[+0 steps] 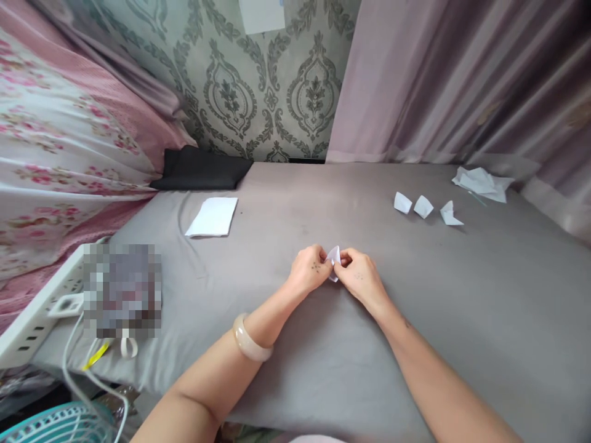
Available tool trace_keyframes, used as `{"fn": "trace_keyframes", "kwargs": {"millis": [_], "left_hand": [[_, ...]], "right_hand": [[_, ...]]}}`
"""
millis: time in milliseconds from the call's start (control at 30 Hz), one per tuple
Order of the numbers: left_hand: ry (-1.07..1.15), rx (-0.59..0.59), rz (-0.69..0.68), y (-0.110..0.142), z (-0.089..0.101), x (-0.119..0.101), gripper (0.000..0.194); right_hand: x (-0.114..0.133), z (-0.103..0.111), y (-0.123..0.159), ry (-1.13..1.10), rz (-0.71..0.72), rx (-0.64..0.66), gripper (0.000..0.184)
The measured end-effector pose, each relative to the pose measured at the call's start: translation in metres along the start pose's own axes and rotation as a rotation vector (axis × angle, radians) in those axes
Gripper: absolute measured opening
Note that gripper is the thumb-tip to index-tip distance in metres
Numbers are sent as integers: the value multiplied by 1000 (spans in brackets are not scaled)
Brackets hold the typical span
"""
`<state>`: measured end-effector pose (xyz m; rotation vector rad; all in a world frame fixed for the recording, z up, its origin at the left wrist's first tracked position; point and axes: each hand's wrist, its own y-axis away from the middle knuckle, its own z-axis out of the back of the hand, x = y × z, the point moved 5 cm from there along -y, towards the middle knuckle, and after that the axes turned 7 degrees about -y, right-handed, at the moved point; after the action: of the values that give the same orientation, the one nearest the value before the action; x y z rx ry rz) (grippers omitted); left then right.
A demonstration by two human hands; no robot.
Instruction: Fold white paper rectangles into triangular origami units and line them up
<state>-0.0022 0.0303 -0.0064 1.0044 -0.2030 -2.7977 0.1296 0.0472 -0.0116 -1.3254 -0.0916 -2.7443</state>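
Between my two hands, over the middle of the grey cloth, is a small folded piece of white paper, its pointed top showing above my thumbs. My left hand pinches its left side, with thumb and fingers closed. On the other side my right hand grips it the same way, thumb in front. The lower part of the paper is partly covered by the thumbs. Off to the right stand three folded paper pieces: one on the left, one in the middle and one with a spread flap.
A stack of white paper lies at the left, before a folded black cloth. Crumpled white sheets lie far right. A white power strip with cables runs along the left edge, above a turquoise fan. Curtains hang on both sides.
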Motion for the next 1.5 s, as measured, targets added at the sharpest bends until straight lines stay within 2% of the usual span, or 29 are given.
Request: {"fn": "trace_keyframes", "kwargs": {"millis": [133,300,367,467,567,700,933,1100,1267,1367,1500], "left_hand": [[-14,-49,-43,1,-2,0,9],[211,-221,37,-7,9,19,13],[294,-291,77,-10,16,27,16],[411,-299,77,-13,20,31,14],[411,-295,47,-11,19,28,13],[381,-261,4,-10,13,23,16],[394,-236,5,-15,14,22,30],[484,-115,-80,-17,14,18,30],[651,15,-123,-22,9,21,29],[693,37,-140,-26,6,24,26],[594,12,-156,-30,5,29,24]], "right_hand": [[1,1,0,-2,36,-5,19],[19,17,17,-51,261,-120,25],[29,17,28,-52,332,-53,24],[39,12,40,41,377,29,30],[42,6,44,162,417,33,35],[39,0,41,255,457,15,27],[34,0,41,253,470,1,27],[36,-2,44,248,518,52,27],[31,0,41,229,512,-1,23],[29,1,40,226,493,-9,23],[28,0,39,240,486,8,23]]}}
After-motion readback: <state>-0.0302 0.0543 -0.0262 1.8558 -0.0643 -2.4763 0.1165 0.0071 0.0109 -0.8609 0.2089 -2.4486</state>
